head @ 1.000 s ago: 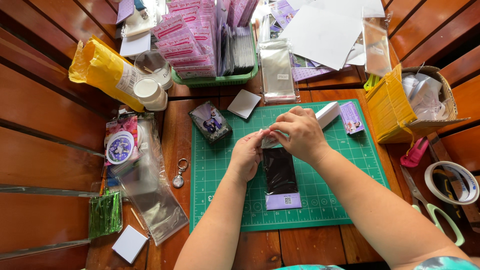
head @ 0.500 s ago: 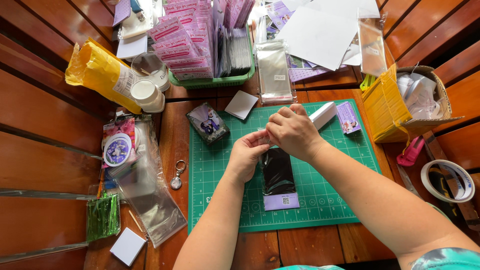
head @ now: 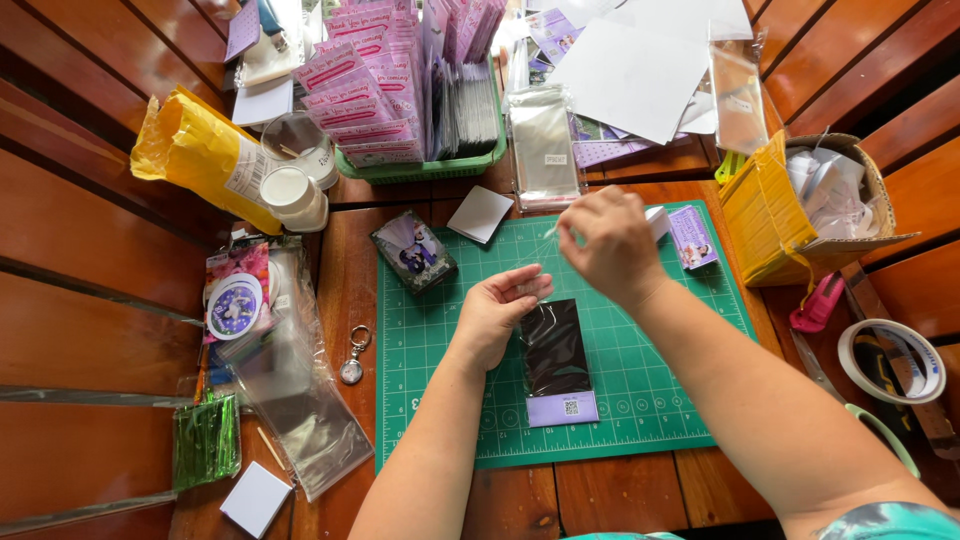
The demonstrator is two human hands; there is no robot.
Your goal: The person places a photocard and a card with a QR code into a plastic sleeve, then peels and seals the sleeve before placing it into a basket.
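**Two hands over the green mat**

On the cutting mat (head: pixel 640 400) lies a dark packet (head: pixel 556 350). The left hand (head: pixel 497 312) presses its top edge, fingers loose; the right hand (head: pixel 612 245), lifted above it, pinches a thin clear strip (head: pixel 553 229).

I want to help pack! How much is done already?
Done: a dark card with a lilac bottom strip already lies inside its clear sleeve on the green cutting mat. In hand: the left hand steadies its top while the right hand lifts a thin clear strip. Left: empty clear sleeves wait beside the mat.
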